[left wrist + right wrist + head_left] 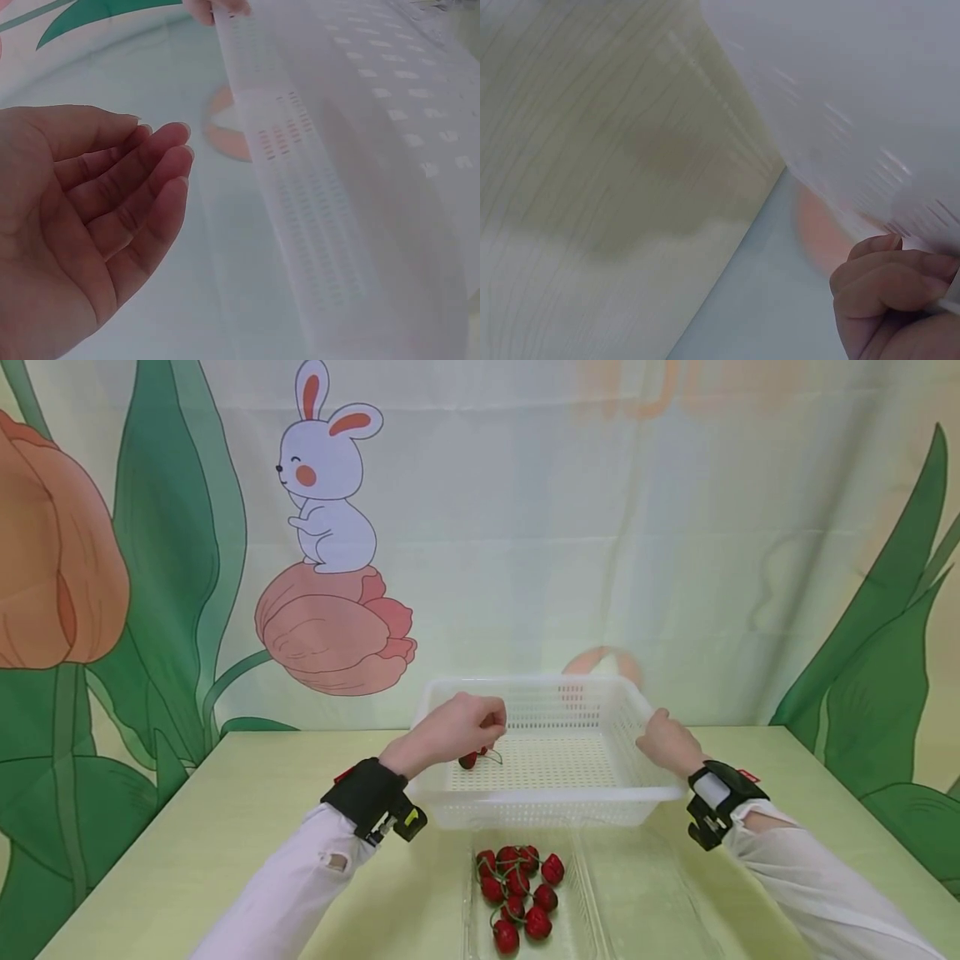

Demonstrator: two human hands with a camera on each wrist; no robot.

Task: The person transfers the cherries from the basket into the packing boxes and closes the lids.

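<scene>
Likely filling the basket (585, 794): right hand (671, 745) gripping it, left hand (459, 727), seemingly empty above, next needing cherries (517, 884) from in front.

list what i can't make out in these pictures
Head view: how many cherries lie in the white basket; the left hand covers part.
Head view: near end of the clear container, cut off by bottom edge.
Right wrist view: rest of the right hand, cut off by frame edges.
</scene>
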